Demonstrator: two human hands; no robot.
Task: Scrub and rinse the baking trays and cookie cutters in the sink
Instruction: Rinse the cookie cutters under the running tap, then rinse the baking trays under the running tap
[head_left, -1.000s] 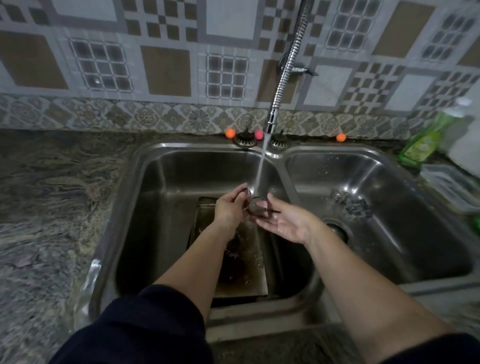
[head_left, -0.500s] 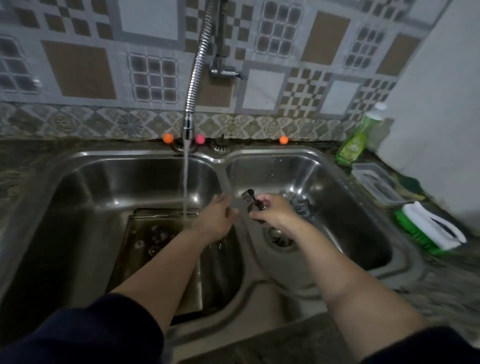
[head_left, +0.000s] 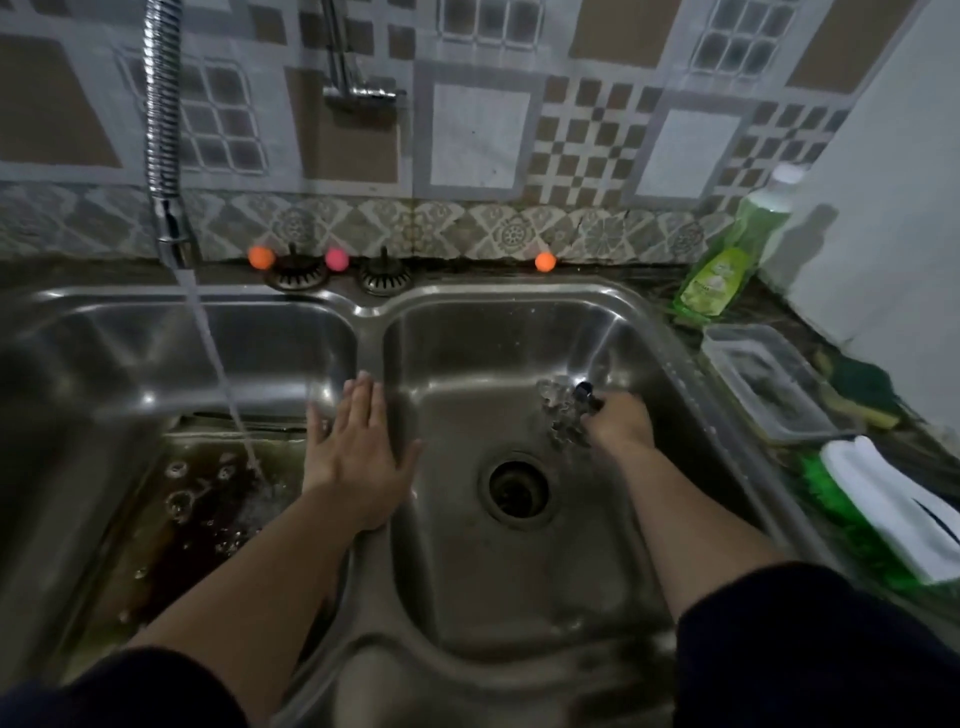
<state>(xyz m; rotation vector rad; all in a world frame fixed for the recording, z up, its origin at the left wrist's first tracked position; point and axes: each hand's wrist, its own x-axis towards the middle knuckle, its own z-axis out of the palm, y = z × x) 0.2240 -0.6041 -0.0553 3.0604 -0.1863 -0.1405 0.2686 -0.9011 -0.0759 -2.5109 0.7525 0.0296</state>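
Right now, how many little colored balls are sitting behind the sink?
3. An orange ball sits near the running faucet, a pink ball lies between the two sink strainers, and another orange ball rests behind the right basin. None looks hidden.

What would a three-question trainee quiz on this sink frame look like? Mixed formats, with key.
1. True or false: the tap water is running into the right basin.
2. Multiple choice: the left hand is A) gripping a tray, B) open, fingers straight, over the divider between the basins, C) holding the soap bottle.
3. Fill in: the right hand is at the pile of cookie cutters lying in the ____ basin.

Key: 1 false, the water falls into the left basin onto the baking tray. 2 B. 3 right; its grip holds a small dark cutter.
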